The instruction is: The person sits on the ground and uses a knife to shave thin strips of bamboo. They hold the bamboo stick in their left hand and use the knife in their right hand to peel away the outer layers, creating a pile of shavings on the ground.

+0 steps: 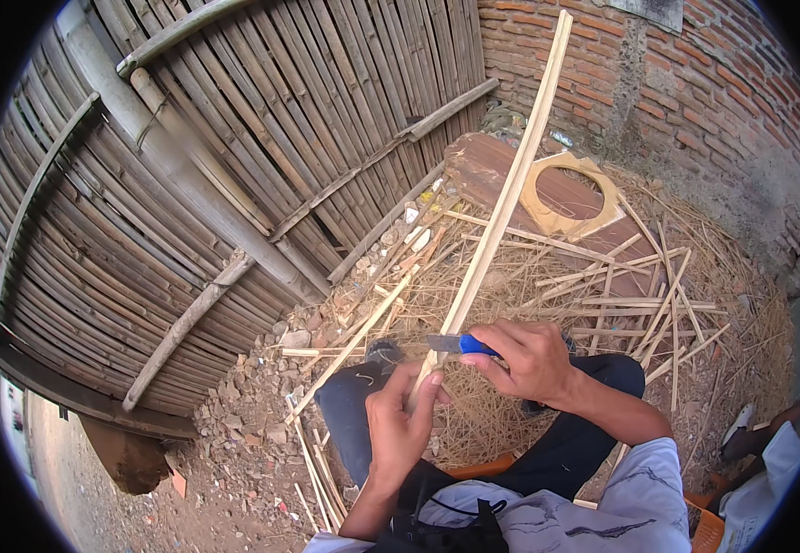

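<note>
A long pale bamboo strip slants from my lap up toward the brick wall. My left hand is closed round its lower end, thumb along the near side. My right hand grips a utility knife with a blue handle. The knife's flat grey blade lies across the strip just above my left fingers, touching or very near it; how deep the edge sits cannot be seen. Both hands are between my knees, above a heap of thin shavings.
Loose strips lie crisscrossed at the right, and more strips at lower left. A board with a round hole rests on a brown panel. A bamboo fence and brick wall close off the back. Another person's arm shows at right.
</note>
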Available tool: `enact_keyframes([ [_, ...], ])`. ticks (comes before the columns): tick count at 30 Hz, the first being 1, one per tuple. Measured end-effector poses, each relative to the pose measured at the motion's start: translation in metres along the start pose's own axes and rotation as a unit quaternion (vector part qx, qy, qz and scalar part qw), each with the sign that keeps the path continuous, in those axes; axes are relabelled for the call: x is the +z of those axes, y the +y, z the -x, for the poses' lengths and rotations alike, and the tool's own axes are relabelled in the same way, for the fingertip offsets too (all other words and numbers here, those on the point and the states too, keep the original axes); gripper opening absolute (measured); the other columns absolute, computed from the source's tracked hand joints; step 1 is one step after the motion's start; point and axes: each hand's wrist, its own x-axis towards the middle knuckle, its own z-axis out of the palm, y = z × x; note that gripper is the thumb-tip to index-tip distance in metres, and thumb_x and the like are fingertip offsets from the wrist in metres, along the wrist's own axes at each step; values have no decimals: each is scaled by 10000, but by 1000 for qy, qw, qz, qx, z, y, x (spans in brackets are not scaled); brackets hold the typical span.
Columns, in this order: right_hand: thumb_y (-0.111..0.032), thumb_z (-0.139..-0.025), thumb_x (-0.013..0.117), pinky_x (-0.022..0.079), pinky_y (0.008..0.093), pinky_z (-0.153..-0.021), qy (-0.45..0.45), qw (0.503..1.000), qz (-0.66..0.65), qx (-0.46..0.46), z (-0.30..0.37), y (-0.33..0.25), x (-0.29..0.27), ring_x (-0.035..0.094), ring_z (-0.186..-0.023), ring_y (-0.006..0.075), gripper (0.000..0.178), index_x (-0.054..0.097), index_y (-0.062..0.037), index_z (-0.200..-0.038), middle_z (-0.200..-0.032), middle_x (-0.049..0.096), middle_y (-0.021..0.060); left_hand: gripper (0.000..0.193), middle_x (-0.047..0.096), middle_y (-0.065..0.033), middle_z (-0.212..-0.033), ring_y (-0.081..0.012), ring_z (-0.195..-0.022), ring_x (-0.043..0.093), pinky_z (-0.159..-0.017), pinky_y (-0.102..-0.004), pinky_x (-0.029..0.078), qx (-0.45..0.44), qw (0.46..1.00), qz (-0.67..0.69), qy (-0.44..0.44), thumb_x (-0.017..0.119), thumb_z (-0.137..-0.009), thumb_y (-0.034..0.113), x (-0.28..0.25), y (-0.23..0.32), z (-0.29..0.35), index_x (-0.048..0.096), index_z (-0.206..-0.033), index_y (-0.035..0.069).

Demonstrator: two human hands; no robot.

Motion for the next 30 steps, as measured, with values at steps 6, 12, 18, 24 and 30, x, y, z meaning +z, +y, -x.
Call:
enact_keyframes([
  [6, -344, -967, 811, 570, 371, -551, -6, 1000, 16, 6, -1, -2, -2, 742, -648, 251, 286, 740, -98, -1094, -835, 726, 70, 216, 740, -76, -744, -89, -631, 659, -589, -292, 502, 29, 998, -54, 25, 710, -1068, 101, 6, 9, 0, 762, -1253, 4],
  [12, -332, -952, 825, 571, 372, -554, -13, 999, 35, 15, -3, -10, -8, 743, -655, 247, 290, 740, -99, -1100, -837, 730, 59, 214, 716, -86, -727, -115, -620, 668, -577, -304, 504, 48, 995, -62, 58, 712, -1063, 86, 12, 8, 5, 765, -1252, 0],
  [18, -319, -953, 826, 570, 380, -562, 15, 999, 32, 24, -4, -6, -8, 745, -667, 255, 281, 748, -92, -1099, -859, 755, 68, 199, 710, -93, -719, -124, -615, 674, -568, -310, 505, 47, 995, -70, 57, 716, -1060, 83, 10, 10, 7, 772, -1228, -6],
  [24, -313, -951, 836, 576, 369, -571, 9, 998, 52, 22, -5, -7, -10, 755, -680, 254, 274, 754, -87, -1082, -853, 761, 66, 200, 708, -97, -716, -132, -612, 676, -567, -314, 506, 55, 995, -63, 61, 723, -1056, 86, 8, 3, 9, 773, -1222, -12],
  [30, -294, -957, 839, 558, 377, -572, 65, 995, 59, 46, -6, 10, -11, 749, -667, 276, 278, 765, -46, -1056, -845, 766, 95, 197, 709, -96, -719, -127, -622, 680, -574, -307, 511, 45, 995, -77, 48, 728, -1055, 92, 2, -5, 14, 782, -1214, -11],
])
